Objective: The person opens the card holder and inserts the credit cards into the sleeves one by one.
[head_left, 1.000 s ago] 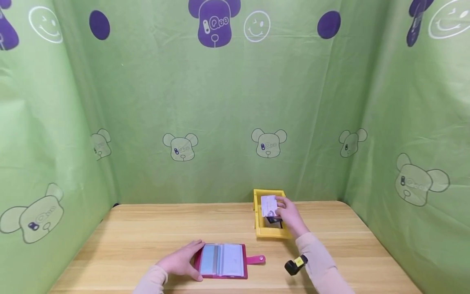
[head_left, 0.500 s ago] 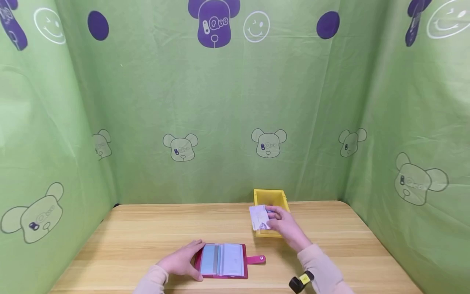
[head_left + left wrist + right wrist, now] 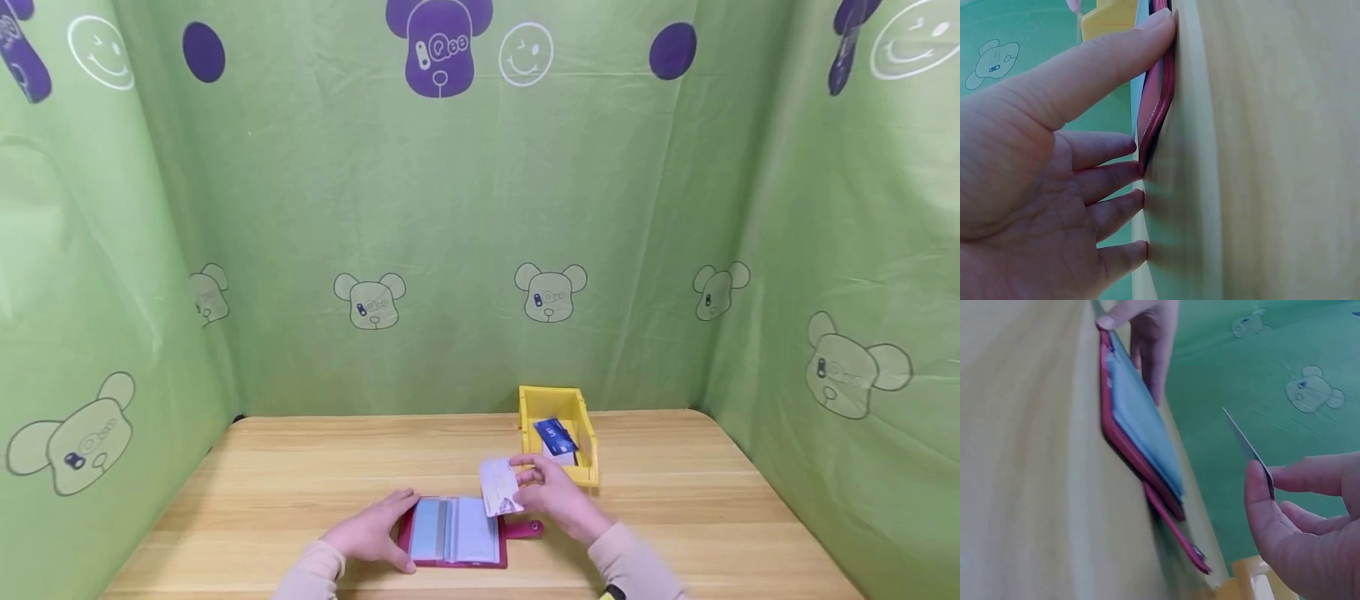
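A card holder (image 3: 476, 535) with a pink-red cover lies spread on the table, its clear and bluish sleeves facing up and its snap strap (image 3: 525, 530) pointing right. My left hand (image 3: 372, 530) rests at its left side; in the left wrist view the thumb (image 3: 1159, 28) lies on the cover's near edge and the fingers stretch to the far corner and tabletop. Between thumb and fingers, my right hand (image 3: 558, 498) pinches a whitish card (image 3: 497, 483). The card is tilted and overlaps the holder's upper right corner in the head view; edge-on, it appears above the holder in the right wrist view.
A yellow bin (image 3: 587, 475) stands behind my right hand, with a blue card (image 3: 556, 436) and a paler one inside. The wooden table (image 3: 322, 454) ends at a green curtain (image 3: 457, 358) that rises at the back and both sides.
My right hand has carried the whitish card out of the yellow bin, left and toward me, to the card holder's right side. The blue card now shows in the bin. The left hand stays put.
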Demonstrator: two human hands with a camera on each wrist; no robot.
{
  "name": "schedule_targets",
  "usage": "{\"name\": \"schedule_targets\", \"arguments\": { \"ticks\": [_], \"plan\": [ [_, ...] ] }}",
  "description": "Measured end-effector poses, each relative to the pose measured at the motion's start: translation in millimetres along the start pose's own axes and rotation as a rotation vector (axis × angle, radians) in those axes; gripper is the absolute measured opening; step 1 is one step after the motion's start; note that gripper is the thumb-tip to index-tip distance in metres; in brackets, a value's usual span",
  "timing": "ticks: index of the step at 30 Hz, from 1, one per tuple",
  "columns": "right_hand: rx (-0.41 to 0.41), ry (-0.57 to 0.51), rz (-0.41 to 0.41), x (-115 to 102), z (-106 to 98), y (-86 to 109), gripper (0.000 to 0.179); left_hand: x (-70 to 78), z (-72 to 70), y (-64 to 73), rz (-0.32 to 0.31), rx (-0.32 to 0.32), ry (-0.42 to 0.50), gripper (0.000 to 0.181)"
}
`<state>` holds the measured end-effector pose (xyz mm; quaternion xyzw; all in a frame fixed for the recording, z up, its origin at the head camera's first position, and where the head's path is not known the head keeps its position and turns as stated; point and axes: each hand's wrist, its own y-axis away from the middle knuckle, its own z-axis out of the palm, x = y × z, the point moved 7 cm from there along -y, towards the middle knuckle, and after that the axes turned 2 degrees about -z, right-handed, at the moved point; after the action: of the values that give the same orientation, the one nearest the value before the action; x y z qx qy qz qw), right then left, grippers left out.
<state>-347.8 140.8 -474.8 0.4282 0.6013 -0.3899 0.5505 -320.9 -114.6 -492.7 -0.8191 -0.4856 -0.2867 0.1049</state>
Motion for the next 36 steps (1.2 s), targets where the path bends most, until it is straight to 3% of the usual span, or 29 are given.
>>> {"name": "schedule_targets", "arguments": {
  "ticks": [13, 36],
  "plan": [
    [-0.149, 0.07, 0.053, 14, 41, -3.8, 0.059, -4.1, 1.8, -2.6, 0.001, 0.007, -0.017, 0.101],
    [-0.102, 0.131, 0.057, 18, 60, -12.7, 0.058, -2.1, 0.6, -2.2, 0.007, -0.005, -0.01, 0.1]
  ]
}}
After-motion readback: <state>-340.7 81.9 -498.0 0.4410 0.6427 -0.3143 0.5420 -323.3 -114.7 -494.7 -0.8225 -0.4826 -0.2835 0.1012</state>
